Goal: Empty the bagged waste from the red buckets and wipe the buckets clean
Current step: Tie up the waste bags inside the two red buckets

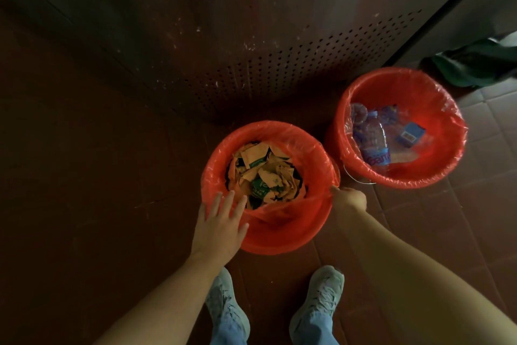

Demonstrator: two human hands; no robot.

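Now | 2 buckets (279, 241) (331, 137) | left hand (221, 227) splayed | right hand (349, 200) pinching liner (307, 148)

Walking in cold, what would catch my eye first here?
Two bright red buckets on the dark floor: the nearer bucket holds brown paper scraps, the right bucket plastic bottles and a blue box. The left hand lies open on the nearer rim; the right hand pinches its liner.

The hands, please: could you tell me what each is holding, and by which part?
The right hand pinches the plastic liner of the near bucket at its right rim edge; the left hand lies open, gripping nothing.
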